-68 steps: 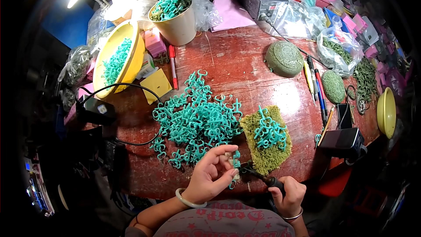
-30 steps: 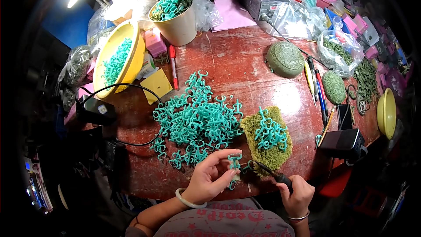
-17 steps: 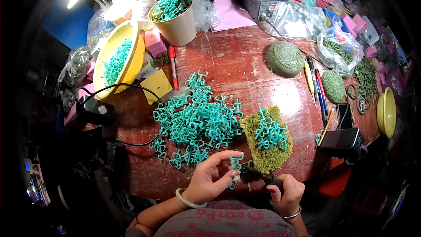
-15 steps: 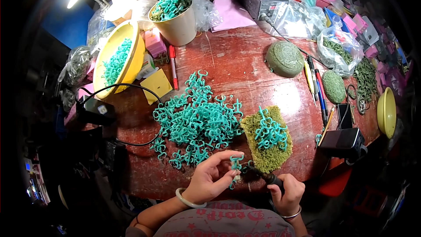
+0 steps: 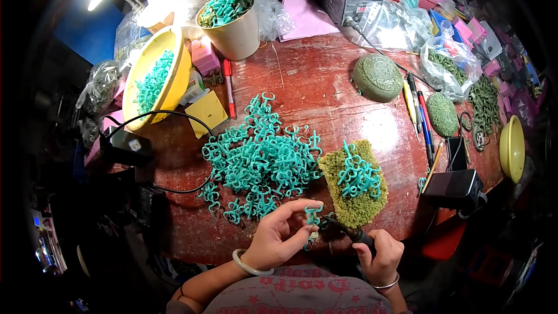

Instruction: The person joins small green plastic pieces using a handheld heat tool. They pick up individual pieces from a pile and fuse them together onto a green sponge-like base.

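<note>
My left hand (image 5: pixel 283 228) pinches a small teal hook-shaped piece (image 5: pixel 312 215) between thumb and fingertips, at the table's near edge. My right hand (image 5: pixel 381 256) is wrapped round a dark-handled tool with a narrow tip (image 5: pixel 361 236). Its tip points left and lies close to the held piece; whether they touch I cannot tell. Beyond my left hand spreads a heap of similar teal pieces (image 5: pixel 256 160). Right of the heap, a rough yellow-green pad (image 5: pixel 357 214) carries a small pile of teal pieces (image 5: pixel 358 177).
A yellow bowl (image 5: pixel 180 81) and a white bucket (image 5: pixel 241 43), both with teal pieces, stand at the back left. A black cable (image 5: pixel 200 121) loops by the heap. Rightward lie a round green stone-like block (image 5: pixel 378 77), pens (image 5: pixel 423 110) and a black box-shaped device (image 5: pixel 453 189).
</note>
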### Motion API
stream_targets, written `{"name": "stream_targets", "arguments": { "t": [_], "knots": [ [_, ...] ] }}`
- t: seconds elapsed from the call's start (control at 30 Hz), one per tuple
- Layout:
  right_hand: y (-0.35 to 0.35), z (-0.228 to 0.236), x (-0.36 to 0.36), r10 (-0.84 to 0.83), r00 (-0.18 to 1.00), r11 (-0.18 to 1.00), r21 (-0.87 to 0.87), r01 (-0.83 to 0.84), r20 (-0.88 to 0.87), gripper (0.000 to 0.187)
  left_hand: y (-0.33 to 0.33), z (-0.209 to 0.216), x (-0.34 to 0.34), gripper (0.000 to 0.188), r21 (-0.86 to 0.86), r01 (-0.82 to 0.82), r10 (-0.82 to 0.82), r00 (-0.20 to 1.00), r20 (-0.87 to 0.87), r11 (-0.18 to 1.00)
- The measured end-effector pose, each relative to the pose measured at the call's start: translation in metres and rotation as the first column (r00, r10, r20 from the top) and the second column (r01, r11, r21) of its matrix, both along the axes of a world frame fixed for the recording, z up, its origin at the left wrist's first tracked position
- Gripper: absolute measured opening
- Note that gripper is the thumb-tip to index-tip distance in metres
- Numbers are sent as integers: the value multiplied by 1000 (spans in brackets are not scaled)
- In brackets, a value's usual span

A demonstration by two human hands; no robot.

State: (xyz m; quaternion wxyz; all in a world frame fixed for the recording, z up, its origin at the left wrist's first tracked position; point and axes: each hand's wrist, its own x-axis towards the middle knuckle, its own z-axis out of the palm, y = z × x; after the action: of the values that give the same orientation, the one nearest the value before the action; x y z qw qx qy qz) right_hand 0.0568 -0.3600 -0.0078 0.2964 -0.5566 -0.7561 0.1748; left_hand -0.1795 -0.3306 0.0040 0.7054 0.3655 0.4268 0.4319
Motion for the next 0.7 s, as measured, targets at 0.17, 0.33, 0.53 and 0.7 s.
{"name": "stream_targets", "arguments": {
  "t": [0.17,0.33,0.53,0.7],
  "knots": [
    [-2,-2,1,-6,999,1000,5,6,-34,39,0,-2,0,44,15,8,-8,1000,9,1000],
    [-1,-2,1,6,999,1000,10,-5,-43,39,0,-2,1,43,10,6,-6,1000,8,1000],
    [-1,-1,0,17,999,1000,7,-17,-38,38,-1,-5,0,44,42,21,-21,1000,4,999],
    [0,-1,-1,19,1000,1000,8,-19,-23,38,-1,-4,0,44,34,26,-26,1000,-13,999]
  ]
}}
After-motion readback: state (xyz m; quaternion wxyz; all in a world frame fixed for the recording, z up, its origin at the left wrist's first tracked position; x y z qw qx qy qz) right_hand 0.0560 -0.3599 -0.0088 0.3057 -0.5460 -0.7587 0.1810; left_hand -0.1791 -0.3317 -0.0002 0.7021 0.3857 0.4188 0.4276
